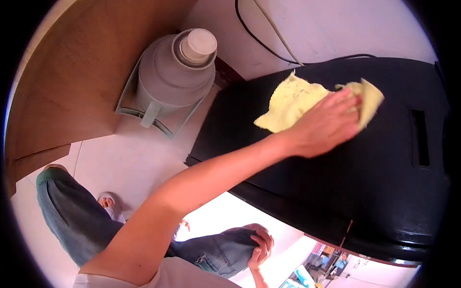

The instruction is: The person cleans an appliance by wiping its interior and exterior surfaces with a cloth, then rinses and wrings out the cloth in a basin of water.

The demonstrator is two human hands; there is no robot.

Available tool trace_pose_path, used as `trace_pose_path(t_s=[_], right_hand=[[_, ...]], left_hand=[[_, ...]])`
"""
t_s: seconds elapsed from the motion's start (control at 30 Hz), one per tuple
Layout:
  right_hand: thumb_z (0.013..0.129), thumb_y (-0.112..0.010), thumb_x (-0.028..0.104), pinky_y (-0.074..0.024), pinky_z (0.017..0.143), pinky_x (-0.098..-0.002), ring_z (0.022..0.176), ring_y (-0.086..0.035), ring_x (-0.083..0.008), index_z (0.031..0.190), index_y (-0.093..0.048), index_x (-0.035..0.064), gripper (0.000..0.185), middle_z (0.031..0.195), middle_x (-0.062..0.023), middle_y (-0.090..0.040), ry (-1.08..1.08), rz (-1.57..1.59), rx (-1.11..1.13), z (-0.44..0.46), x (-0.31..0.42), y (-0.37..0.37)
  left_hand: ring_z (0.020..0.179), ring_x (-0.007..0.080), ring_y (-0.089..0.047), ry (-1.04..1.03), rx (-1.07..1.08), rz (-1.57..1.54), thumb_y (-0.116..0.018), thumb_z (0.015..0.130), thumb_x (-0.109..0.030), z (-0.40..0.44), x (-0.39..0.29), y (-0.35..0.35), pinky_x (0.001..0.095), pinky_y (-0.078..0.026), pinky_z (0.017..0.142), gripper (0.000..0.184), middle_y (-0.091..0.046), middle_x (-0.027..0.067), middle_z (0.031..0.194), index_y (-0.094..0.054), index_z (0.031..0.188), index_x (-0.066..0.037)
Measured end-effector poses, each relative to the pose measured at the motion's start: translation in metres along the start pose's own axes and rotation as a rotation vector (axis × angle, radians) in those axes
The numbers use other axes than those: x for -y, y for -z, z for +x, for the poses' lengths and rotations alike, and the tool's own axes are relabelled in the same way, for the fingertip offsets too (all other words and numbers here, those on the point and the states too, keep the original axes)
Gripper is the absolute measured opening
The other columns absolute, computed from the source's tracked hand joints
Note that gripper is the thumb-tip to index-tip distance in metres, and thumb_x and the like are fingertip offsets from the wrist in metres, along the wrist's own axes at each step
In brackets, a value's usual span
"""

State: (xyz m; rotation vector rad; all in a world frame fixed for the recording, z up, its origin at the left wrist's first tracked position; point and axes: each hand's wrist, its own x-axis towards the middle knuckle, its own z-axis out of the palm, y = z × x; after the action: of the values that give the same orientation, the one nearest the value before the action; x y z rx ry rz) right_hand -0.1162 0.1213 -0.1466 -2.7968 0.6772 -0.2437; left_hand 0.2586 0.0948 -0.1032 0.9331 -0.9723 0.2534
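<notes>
My left hand [329, 122] reaches across to the right and presses a yellow cloth [295, 103] against a glossy black surface [307, 177]. Part of the cloth lies flat to the left of the fingers, and its right end is folded up beside the fingertips. The palm hides the middle of the cloth. My right hand [260, 247] rests on my bent right knee at the lower middle, its fingers spread and slightly curled over the knee, with no object in it.
A pinkish-grey flask [177, 72] with a round lid stands in a holder at upper left, beside a curved wooden panel [81, 72]. Cables [276, 55] run along the wall behind the black surface, which has a narrow slot [420, 138] at right. Shelved items [324, 261] appear at bottom right.
</notes>
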Motion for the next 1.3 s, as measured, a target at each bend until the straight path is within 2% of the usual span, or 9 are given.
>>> trace_pose_path(t_s=[0.07,0.2,0.27,0.4,0.57,0.67,0.83,0.93,1.3], right_hand=[[0.093,-0.028,0.041,-0.0325,0.093,-0.0449,0.101,-0.056,-0.0284,0.089,-0.066,0.0083,0.050,0.101,-0.0114,-0.062,-0.013,-0.023,0.009,-0.003,0.002,0.002],[0.093,-0.027,0.042,-0.0333,0.092,-0.0441,0.097,-0.058,-0.0269,0.088,-0.066,0.0088,0.051,0.099,-0.0095,-0.063,0.009,-0.021,-0.017,-0.008,0.003,0.002],[0.093,-0.026,0.042,-0.0341,0.092,-0.0428,0.095,-0.059,-0.0258,0.085,-0.067,0.0091,0.053,0.096,-0.0086,-0.064,0.022,-0.027,-0.046,-0.008,0.004,0.000],[0.093,-0.026,0.042,-0.0356,0.091,-0.0419,0.094,-0.059,-0.0254,0.083,-0.067,0.0081,0.054,0.092,-0.0085,-0.064,0.018,-0.039,-0.069,-0.009,0.006,-0.001],[0.091,-0.027,0.040,-0.0342,0.091,-0.0445,0.089,-0.058,-0.0271,0.078,-0.064,0.0062,0.053,0.091,-0.0115,-0.063,-0.008,0.012,-0.069,-0.008,0.001,-0.002],[0.097,-0.034,0.036,-0.0314,0.097,-0.0442,0.109,-0.049,-0.0305,0.105,-0.060,0.0001,0.046,0.113,-0.0157,-0.056,0.011,0.230,0.004,-0.010,-0.003,-0.001],[0.098,-0.025,0.038,-0.0313,0.094,-0.0430,0.102,-0.053,-0.0271,0.093,-0.064,-0.0003,0.055,0.107,-0.0131,-0.060,-0.059,0.227,-0.012,-0.009,-0.003,-0.005],[0.098,-0.025,0.040,-0.0302,0.095,-0.0426,0.103,-0.053,-0.0272,0.094,-0.064,-0.0003,0.056,0.108,-0.0132,-0.060,-0.092,0.213,0.004,-0.011,-0.006,-0.006],[0.097,-0.027,0.042,-0.0333,0.091,-0.0425,0.098,-0.055,-0.0282,0.092,-0.065,0.0004,0.057,0.101,-0.0139,-0.062,0.015,0.063,0.057,0.003,0.003,0.001]], left_hand=[[0.134,0.0338,-0.020,0.063,0.422,0.652,-0.029,0.097,-0.037,0.001,0.020,0.016,0.0410,-0.018,0.110,0.053,-0.035,0.0219,0.137,-0.042,0.127,0.004],[0.137,0.0271,-0.014,0.562,0.029,-0.175,-0.029,0.094,-0.049,-0.095,0.120,0.034,0.0354,-0.010,0.111,0.067,-0.019,0.0166,0.147,-0.022,0.140,-0.001],[0.133,0.0279,-0.024,0.784,-0.159,-0.052,-0.035,0.094,-0.040,-0.145,0.141,0.042,0.0362,-0.018,0.109,0.057,-0.029,0.0170,0.142,-0.029,0.137,-0.003],[0.138,0.0222,-0.011,1.271,-0.209,-0.100,-0.027,0.095,-0.047,-0.246,0.185,0.062,0.0324,-0.011,0.111,0.064,-0.013,0.0097,0.150,-0.014,0.144,-0.007],[0.138,0.0221,-0.010,1.378,-0.291,-0.129,-0.028,0.095,-0.043,-0.338,0.193,0.067,0.0318,-0.011,0.111,0.062,-0.013,0.0090,0.150,-0.013,0.144,-0.007],[0.136,0.0251,-0.018,1.246,-0.274,-0.063,-0.028,0.095,-0.041,-0.280,0.129,0.059,0.0328,-0.016,0.110,0.060,-0.020,0.0125,0.147,-0.017,0.142,-0.005],[0.136,0.0309,-0.014,0.354,0.090,0.133,-0.033,0.095,-0.038,-0.103,0.066,0.021,0.0392,-0.014,0.110,0.059,-0.023,0.0211,0.144,-0.025,0.138,0.001],[0.136,0.0330,-0.014,0.203,0.166,0.101,-0.031,0.096,-0.037,-0.024,0.051,0.021,0.0405,-0.015,0.110,0.058,-0.022,0.0233,0.144,-0.026,0.136,0.005],[0.134,0.0317,-0.020,0.298,0.062,-0.039,-0.026,0.096,-0.037,-0.056,0.155,0.041,0.0397,-0.013,0.109,0.055,-0.023,0.0182,0.144,-0.026,0.139,-0.002]])
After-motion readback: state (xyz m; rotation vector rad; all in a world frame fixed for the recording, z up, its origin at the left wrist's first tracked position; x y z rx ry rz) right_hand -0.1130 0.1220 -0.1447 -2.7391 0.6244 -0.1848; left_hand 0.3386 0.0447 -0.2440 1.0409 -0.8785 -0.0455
